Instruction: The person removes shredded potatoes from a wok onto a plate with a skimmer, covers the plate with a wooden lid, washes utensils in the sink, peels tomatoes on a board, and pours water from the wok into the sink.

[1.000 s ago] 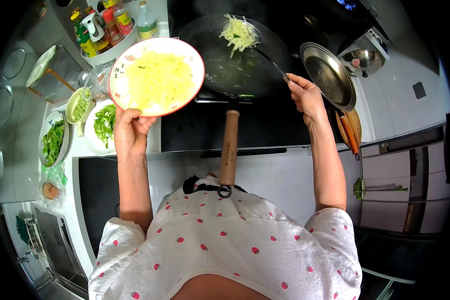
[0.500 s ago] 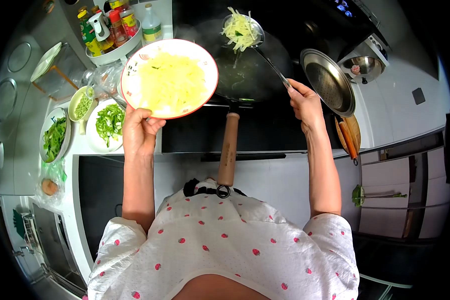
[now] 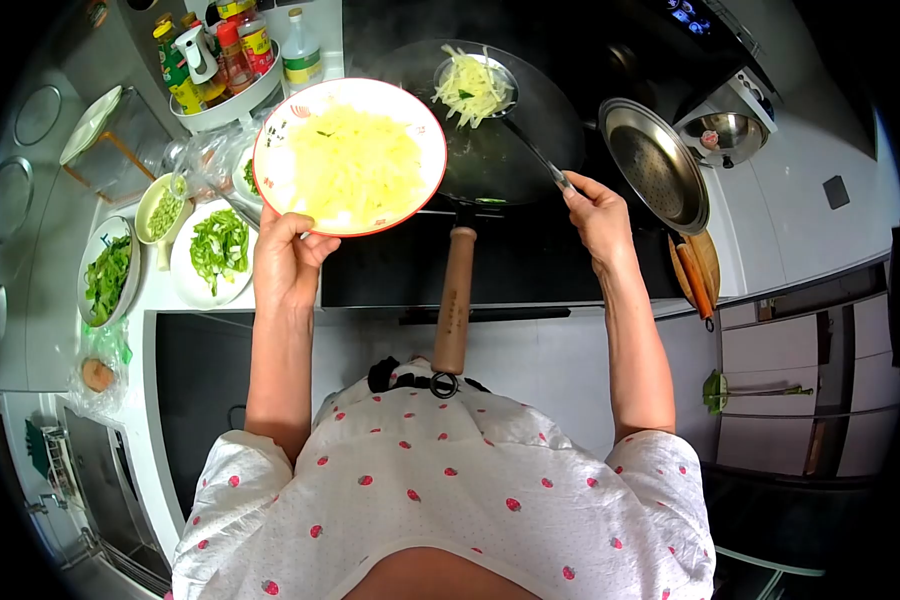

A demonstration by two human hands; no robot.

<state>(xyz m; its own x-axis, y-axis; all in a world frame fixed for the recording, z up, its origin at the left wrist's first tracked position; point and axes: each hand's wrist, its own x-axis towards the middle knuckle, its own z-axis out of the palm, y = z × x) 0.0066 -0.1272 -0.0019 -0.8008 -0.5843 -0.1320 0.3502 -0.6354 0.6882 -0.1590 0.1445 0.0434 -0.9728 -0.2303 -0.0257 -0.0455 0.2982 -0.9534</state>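
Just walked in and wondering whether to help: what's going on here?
The person's left hand holds a red-rimmed plate of pale shreds by the left side of the wok. The right hand holds a long-handled scoop over the wok, loaded with more shreds. A white dish of cut greens sits on the counter to the left.

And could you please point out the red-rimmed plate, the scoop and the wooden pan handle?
Red-rimmed plate (image 3: 434, 152), head view: bare right border.
Scoop (image 3: 533, 151), head view: middle of shaft.
Wooden pan handle (image 3: 455, 300), head view: its middle.
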